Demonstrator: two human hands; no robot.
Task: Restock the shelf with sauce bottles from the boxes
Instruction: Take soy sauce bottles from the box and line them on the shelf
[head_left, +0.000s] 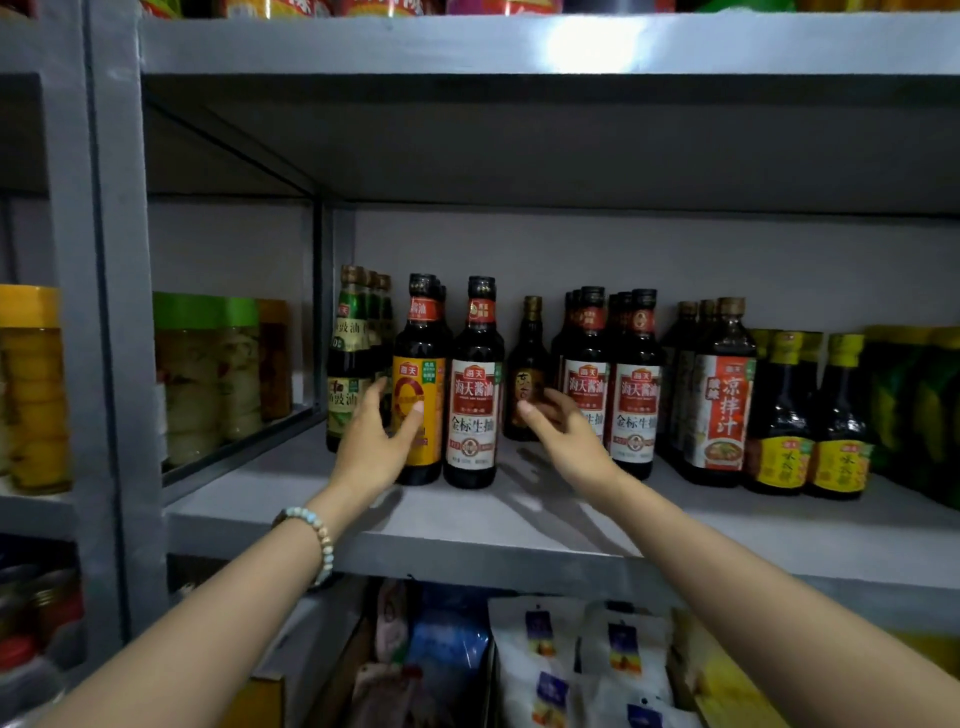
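Sauce bottles stand upright in rows on the grey shelf, and we reach both arms in among them. Our left hand, a bead bracelet on its wrist, lies open and spread against the yellow-labelled bottle, thumb on the front of the label and fingers fairly straight along its left side, just beside a green-labelled bottle. Our right hand curls thumb and fingers round the lower part of a small brown gold-capped bottle, which stands farther back, between red-and-white-labelled soy sauce bottles.
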